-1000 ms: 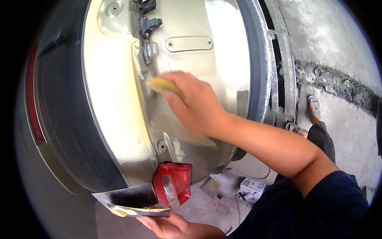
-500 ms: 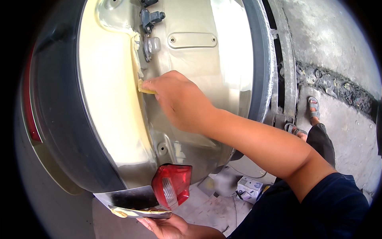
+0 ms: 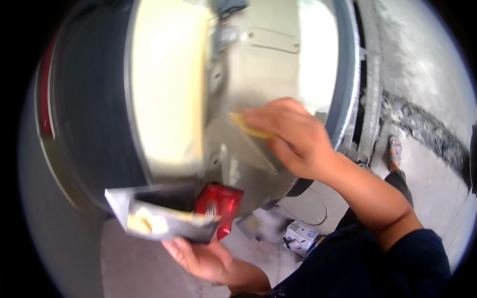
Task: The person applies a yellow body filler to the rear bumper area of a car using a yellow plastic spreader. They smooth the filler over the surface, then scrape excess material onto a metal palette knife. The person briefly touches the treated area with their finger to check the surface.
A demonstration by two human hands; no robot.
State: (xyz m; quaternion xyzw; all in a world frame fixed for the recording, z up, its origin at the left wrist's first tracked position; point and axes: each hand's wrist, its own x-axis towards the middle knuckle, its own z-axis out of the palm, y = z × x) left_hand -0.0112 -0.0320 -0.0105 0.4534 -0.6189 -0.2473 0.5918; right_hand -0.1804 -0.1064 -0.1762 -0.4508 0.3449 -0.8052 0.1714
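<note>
Two hands at work, and here's the change: the right hand (image 3: 298, 139) has come away from the edge of the cream filler (image 3: 166, 89)! Half a second ago its yellow spreader (image 3: 248, 127) was right up against that border; now it's clear of it, over the bare metal (image 3: 236, 166) to the right. Whether the spreader touches that metal, the blur won't let me tell. Fingers narrow, pinched round it, grip unbroken.

And down below, the left hand (image 3: 201, 260) is on the move too! It holds the dark tray (image 3: 191, 231) by its near edge, thumb showing, and the tray has swung so more of its inside faces us: a pale blob (image 3: 149, 222) sits in there, plain to see. Behind the tray's right end, the red light (image 3: 231, 201), partly covered.

So what does it mean? Contact at the filler's edge is broken, and I'd judge that edge isn't being worked at this instant. Spreader and tray well apart, though nearer each other than they were.
</note>
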